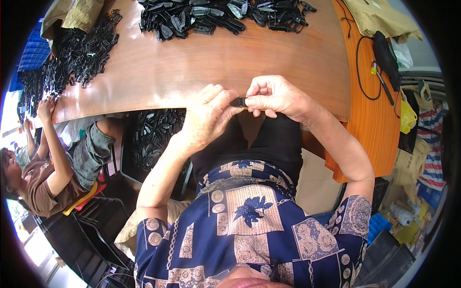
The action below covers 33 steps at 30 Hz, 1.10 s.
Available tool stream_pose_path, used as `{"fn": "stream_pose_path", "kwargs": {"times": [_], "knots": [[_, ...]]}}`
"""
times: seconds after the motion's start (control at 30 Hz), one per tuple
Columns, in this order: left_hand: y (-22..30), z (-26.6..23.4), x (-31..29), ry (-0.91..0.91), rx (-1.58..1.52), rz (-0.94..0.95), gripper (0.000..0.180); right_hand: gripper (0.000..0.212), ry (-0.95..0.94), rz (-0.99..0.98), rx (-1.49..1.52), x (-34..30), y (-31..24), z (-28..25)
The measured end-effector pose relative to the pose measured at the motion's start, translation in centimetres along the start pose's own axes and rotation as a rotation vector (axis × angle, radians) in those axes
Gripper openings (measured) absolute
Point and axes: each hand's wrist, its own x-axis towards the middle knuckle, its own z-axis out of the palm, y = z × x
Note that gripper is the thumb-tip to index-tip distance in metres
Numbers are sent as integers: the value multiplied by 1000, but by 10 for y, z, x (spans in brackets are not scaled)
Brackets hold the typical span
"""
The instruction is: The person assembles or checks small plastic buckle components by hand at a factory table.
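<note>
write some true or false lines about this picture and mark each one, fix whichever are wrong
1. The left hand and right hand both grip a small black part. True.
2. The pile at the far edge of the wooden table is bright red. False: its pieces are mostly black.
3. A co-worker in a brown shirt is at the left of the picture. True.
4. A yellow bag is at the far left of the picture. False: it is on the right side.
5. The person wearing the camera has a plain white top. False: it is dark blue with a beige pattern.
</note>
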Motion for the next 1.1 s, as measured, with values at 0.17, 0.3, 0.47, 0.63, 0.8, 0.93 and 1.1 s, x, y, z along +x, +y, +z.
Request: {"fn": "stream_pose_path", "kwargs": {"times": [0.17,0.3,0.47,0.63,0.8,0.93,1.1], "knots": [[5,5,-2,-116,-365,-261,26,27,-129,98,184,-1,11,-5],[-3,22,6,130,-740,-302,18,42,-139,-49,414,1,5,6],[6,29,14,110,-1490,-740,31,46,-359,-148,531,8,14,9],[-3,38,34,54,-1443,-674,31,36,-122,-243,470,23,25,5],[-21,43,59,166,-1342,-746,25,47,4,-173,67,27,-15,-16],[-85,44,92,99,-555,-573,12,42,622,-518,-1151,49,-27,-74],[-97,49,124,-109,366,-403,27,37,757,-403,-1603,83,-41,-107]]}}
